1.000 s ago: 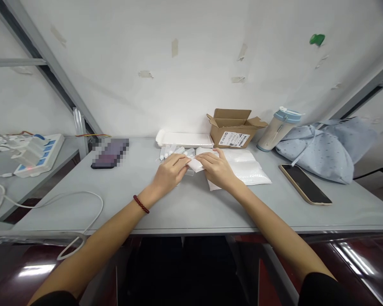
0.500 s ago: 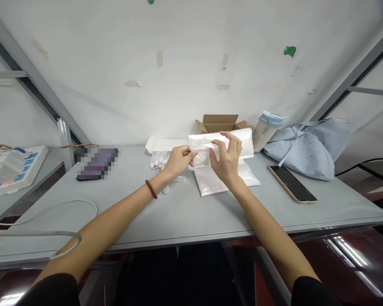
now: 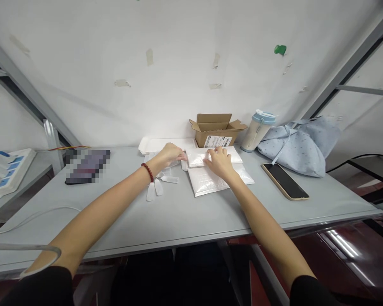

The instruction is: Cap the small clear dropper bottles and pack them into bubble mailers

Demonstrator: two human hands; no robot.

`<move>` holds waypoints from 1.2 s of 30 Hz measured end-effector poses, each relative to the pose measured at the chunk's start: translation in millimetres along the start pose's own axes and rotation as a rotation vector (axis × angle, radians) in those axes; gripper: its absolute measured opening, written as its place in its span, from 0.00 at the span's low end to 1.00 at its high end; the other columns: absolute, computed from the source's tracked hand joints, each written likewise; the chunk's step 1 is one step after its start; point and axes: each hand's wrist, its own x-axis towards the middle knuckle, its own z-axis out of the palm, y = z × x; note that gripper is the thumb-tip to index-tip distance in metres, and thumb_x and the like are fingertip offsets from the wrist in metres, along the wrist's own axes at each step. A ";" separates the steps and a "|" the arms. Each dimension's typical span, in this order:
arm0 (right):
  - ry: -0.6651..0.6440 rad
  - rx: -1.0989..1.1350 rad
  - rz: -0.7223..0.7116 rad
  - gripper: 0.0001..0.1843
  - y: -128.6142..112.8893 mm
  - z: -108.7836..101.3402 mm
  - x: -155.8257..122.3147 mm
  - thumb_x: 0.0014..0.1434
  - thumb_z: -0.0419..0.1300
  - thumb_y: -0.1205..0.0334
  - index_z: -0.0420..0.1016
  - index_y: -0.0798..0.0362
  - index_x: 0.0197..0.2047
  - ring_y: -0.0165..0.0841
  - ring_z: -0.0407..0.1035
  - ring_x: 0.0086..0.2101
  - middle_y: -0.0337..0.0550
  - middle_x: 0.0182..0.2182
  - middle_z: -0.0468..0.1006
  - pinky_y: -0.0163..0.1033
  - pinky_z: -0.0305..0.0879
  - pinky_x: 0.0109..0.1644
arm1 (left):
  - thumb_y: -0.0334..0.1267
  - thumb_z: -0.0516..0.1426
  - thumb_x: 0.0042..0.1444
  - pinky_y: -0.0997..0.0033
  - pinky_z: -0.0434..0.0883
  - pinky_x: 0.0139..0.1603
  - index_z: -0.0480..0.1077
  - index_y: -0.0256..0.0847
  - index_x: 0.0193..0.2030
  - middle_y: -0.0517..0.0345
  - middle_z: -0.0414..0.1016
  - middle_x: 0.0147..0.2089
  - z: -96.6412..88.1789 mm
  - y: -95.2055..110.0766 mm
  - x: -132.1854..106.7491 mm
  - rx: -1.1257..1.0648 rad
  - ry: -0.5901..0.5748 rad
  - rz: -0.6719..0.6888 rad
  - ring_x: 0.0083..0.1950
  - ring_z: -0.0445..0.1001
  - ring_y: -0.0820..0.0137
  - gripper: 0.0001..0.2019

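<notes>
A white padded mailer lies flat on the back part of a larger white mailer on the grey table. My right hand rests on the upper mailer, its fingers bent and spread over the surface. Just off that mailer's left edge is my left hand, its fingers pointing right and slightly blurred. Whether they pinch anything I cannot make out. Below this hand lie several small white translucent tags, partly hidden by the wrist.
Behind the mailers stand an open cardboard box and a blue-lidded tumbler. A white tray lies at the back. Rightward are a pale blue cloth bag and a phone. A dark, pixelated object and a white cable lie left.
The upper mailer was held up and tilted; now it lies flat on the larger one. My left hand has let go of its corner and shifted left. My right hand has come down onto it.
</notes>
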 end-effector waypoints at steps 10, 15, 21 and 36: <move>-0.039 -0.011 -0.009 0.16 -4.2 -4.9 -1.4 0.64 0.54 0.56 0.73 0.53 0.52 0.52 0.62 0.51 0.60 0.52 0.69 0.57 0.63 0.49 | 0.29 0.62 0.42 0.64 0.69 0.42 0.77 0.38 0.28 0.46 0.79 0.37 -51.7 2.7 42.3 1.100 0.043 0.325 0.42 0.76 0.55 0.04; -0.076 -0.041 -0.002 0.17 -5.2 -7.3 -1.6 0.66 0.53 0.55 0.72 0.52 0.53 0.49 0.61 0.52 0.60 0.53 0.67 0.54 0.63 0.50 | 0.27 0.57 0.46 0.65 0.66 0.41 0.76 0.39 0.24 0.48 0.77 0.29 -47.7 -4.2 43.3 1.168 0.044 0.324 0.38 0.75 0.58 0.07; -0.014 -0.032 -0.042 0.15 -2.5 0.3 -1.8 0.65 0.54 0.57 0.73 0.52 0.51 0.51 0.63 0.49 0.61 0.50 0.69 0.57 0.63 0.47 | 0.28 0.55 0.47 0.65 0.66 0.38 0.75 0.37 0.28 0.46 0.75 0.28 -41.0 -4.8 40.8 1.275 0.071 0.331 0.36 0.73 0.59 0.07; -0.094 -0.094 -0.197 0.21 -1.5 -30.5 -17.7 0.64 0.55 0.58 0.65 0.54 0.59 0.53 0.67 0.52 0.63 0.56 0.68 0.63 0.62 0.51 | 0.26 0.50 0.56 0.60 0.66 0.41 0.69 0.38 0.31 0.47 0.72 0.34 -59.7 22.1 16.6 1.363 0.187 0.740 0.40 0.68 0.58 0.08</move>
